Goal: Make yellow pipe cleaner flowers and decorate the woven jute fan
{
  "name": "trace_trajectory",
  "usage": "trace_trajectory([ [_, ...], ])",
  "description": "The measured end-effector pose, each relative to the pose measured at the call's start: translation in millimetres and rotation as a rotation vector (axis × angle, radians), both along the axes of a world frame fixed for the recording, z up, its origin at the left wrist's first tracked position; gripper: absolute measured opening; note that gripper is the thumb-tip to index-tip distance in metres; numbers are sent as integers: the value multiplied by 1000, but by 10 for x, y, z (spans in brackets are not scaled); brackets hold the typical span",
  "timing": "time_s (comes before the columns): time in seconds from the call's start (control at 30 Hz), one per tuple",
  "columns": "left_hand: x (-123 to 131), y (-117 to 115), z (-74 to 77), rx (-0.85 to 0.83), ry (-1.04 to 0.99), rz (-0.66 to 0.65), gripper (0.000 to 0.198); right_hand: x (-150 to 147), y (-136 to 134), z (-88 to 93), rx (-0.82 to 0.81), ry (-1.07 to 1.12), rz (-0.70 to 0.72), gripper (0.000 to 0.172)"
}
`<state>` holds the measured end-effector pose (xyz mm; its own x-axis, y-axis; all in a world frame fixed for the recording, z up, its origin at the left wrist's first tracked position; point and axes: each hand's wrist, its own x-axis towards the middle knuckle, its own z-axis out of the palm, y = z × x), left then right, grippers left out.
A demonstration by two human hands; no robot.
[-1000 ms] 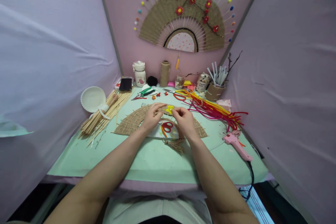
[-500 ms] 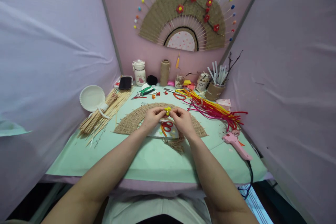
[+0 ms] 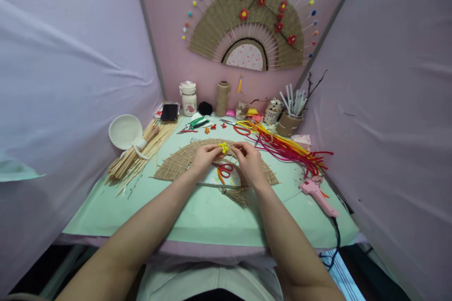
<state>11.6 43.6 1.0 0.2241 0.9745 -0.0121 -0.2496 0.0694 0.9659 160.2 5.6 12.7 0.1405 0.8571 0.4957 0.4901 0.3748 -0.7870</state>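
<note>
Left hand [image 3: 205,159] pinches yellow pipe-cleaner flower [image 3: 223,147], right hand [image 3: 250,161] grip unclear; slack pinch risks drop toward bench [image 3: 197,218] front edge

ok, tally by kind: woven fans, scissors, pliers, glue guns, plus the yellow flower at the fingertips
Woven fans: 2, counting the wall fan
Scissors: 2, counting the far pair
Green-handled pliers: 1
Pink glue gun: 1
Yellow flower: 1
Total: 7
</note>
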Motion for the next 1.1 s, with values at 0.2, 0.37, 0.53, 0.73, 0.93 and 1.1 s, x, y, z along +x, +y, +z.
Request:
trace_trajectory([
  [0.2,9,-37,37,-102,-103,-68,20,-14,-15,-21,169,-298,99,16],
  [0.37,7,-47,39,-148,-118,-103,22,0,10,-59,171,-346,72,17],
  [0.53,12,-49,46,-165,-123,-96,23,21,20,-62,170,-375,49,17],
  [0.73,17,-52,49,-166,-118,-114,24,12,-2,-64,162,-370,36,19],
  [0.93,-14,-16,23,-102,-114,-89,22,30,14,-51,142,-208,58,19],
  [1.1,-63,-8,51,-127,-51,-137,23,131,71,-36,147,-162,103,24],
])
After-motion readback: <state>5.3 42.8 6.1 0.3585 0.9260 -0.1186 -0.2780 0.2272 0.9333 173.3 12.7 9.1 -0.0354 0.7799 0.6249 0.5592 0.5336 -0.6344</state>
